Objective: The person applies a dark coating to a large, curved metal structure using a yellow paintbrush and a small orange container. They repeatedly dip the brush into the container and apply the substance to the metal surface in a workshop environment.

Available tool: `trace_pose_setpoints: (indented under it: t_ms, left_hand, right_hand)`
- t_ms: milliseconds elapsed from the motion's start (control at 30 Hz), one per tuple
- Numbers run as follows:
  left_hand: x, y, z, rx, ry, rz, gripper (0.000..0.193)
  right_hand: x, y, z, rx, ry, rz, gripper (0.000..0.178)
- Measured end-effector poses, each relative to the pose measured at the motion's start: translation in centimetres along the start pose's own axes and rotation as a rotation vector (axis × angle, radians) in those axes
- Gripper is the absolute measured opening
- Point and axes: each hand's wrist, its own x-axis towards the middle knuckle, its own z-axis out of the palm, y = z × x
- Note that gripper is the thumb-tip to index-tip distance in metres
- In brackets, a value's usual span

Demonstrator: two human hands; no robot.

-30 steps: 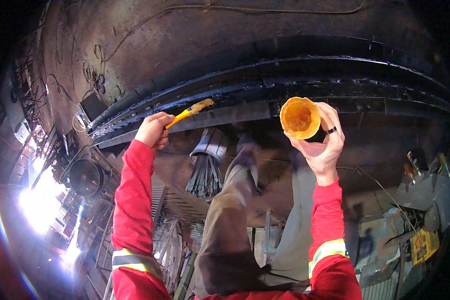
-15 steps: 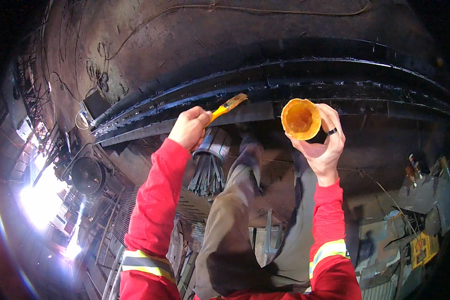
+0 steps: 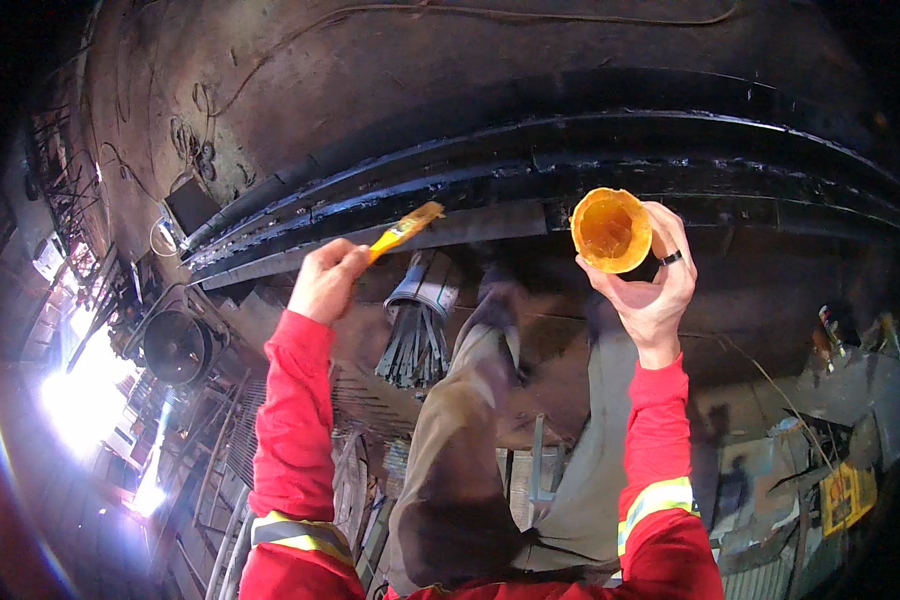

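Left hand (image 3: 326, 282) has shifted left and slightly down vs half a second ago, fingers closed on the handle of the yellow brush (image 3: 400, 234). Bristles now show across the near edge of the long dark beams (image 3: 690, 182), toward their left end; can't tell if they touch. Right hand (image 3: 658, 292) is clamped around the orange cup (image 3: 591, 212), mouth facing the camera, moved a touch right and up, in view overlapping the beams' near edge.

Brown floor (image 3: 300, 90) beyond the beams' far edge carries a cable (image 3: 540, 16). Bucket (image 3: 426, 284) with metal strips (image 3: 413, 345) sits near the beams' near edge. Bright glare at far left.
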Motion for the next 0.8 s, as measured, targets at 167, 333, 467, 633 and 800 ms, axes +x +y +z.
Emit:
trace_pose_setpoints:
  t_ms: [167, 333, 467, 633, 800]
  left_hand:
    - [-0.1, -0.5, 0.4, 0.535, 0.436, 0.431, 0.019]
    - [-3.9, 0.6, 6.6, 0.668, 0.322, 0.614, 0.014]
    - [-4.4, 1.1, 6.4, 0.401, 0.328, 0.816, 0.014]
    - [-3.6, -0.7, 5.0, 0.593, 0.41, 0.525, 0.014]
    - [-4.7, 0.7, 6.6, 0.365, 0.354, 0.656, 0.012]
  right_hand:
    - [0.0, 0.1, -0.1, 0.027, -0.011, 0.034, 0.062]
    - [0.0, 0.1, -0.1, 0.0, -0.031, 0.017, 0.062]
    - [-0.2, 0.2, -0.1, -0.016, -0.011, -0.003, 0.064]
    - [-0.4, 0.3, 0.2, -0.032, -0.025, 0.008, 0.064]
    - [-0.3, -0.3, 0.6, -0.019, -0.017, 0.036, 0.064]
